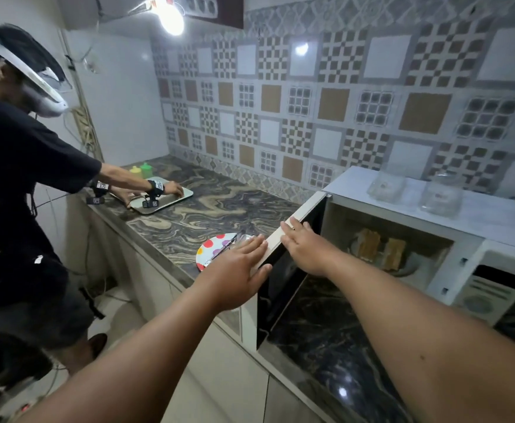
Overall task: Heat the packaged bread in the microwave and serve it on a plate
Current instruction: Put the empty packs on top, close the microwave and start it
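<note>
My left hand [240,264] lay flat, fingers straight, against the outer face of the one microwave door [283,270], its fingertips at the door's white top edge. My right hand [303,245] also lay flat with straight fingers, resting along that same edge from the inner side; neither hand held anything. The door stood open, swung out toward me on the left of the microwave [418,239].

Two pieces of bread [381,250] stood inside the cavity on one pale dish [408,264], to the right of and beyond my right hand, apart from both hands. Whether any packaging covered them could not be told.

One plate [212,247] with coloured dots lay on the marbled counter [219,206] just beyond and left of my left hand, with clear wrapping [234,241] and a thin dark utensil on it. Two clear containers [415,190] sat on top of the microwave, side by side. One control panel [491,288] showed at its right end.

Farther left, one other person [15,184] in a black shirt and a head-mounted device bent over the counter, both hands on one tray [164,198]. Two small bottles [141,170], one yellow and one green, stood behind the tray. One lit bulb [172,16] hung by the patterned tile wall [341,102].
</note>
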